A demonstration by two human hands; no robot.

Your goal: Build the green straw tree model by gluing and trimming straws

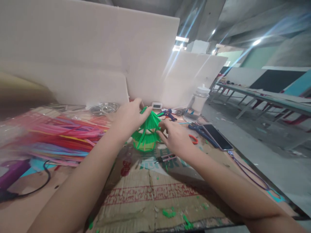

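A small green cone-shaped craft model (147, 137), tiered like a little tree and apparently made of fuzzy pipe cleaners, stands on a printed cardboard sheet (136, 181). My left hand (133, 113) grips its upper part, thumb and fingers closed about the tip. At its right side, my right hand (173, 134) is curled, fingertips pinching the edge of the green tiers. Just below my right hand lies a dark pen-like tool (166, 158). Green scraps (169, 213) are scattered on the cardboard. The far side of the model is hidden.
Colourful pipe cleaners (70, 136) heap at the left, near a purple tool with a cord (16, 173). A phone (218, 137), orange-handled scissors (194, 139) and a clear bottle (198, 102) stand or lie at the right. White boards (92, 42) rise behind.
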